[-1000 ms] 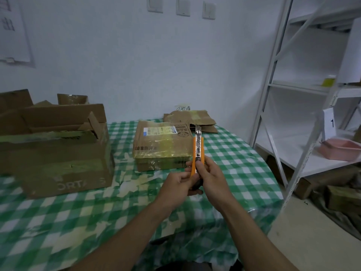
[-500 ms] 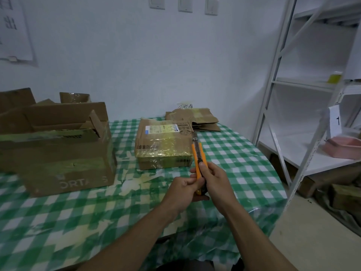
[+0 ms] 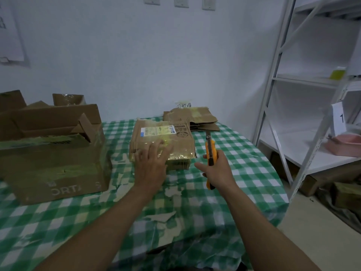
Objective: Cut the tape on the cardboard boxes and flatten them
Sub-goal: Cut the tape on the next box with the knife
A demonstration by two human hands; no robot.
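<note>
The left hand (image 3: 154, 163), fingers spread flat, reached onto the small taped box (image 3: 181, 145) at mid-table. The right hand (image 3: 218, 171) gripped the orange utility knife (image 3: 211, 151) just right of it, blade up. Cutting seemed about to start, and the blade would need lowering onto the tape seam.

Left hand (image 3: 151, 163) lies flat, fingers spread, on near top edge of small taped box (image 3: 163, 141); box sits on green-checked tablecloth (image 3: 224, 192), white label facing up. Right hand (image 3: 218, 169) grips orange utility knife (image 3: 211, 153) just right of the box, blade end pointing up and away, not touching cardboard. Large open box (image 3: 52, 153) at left, flaps up. Flattened cardboard (image 3: 193, 118) stacked at far table edge by wall. White shelving (image 3: 277, 75) at right holds a pink tub (image 3: 344, 145).
</note>
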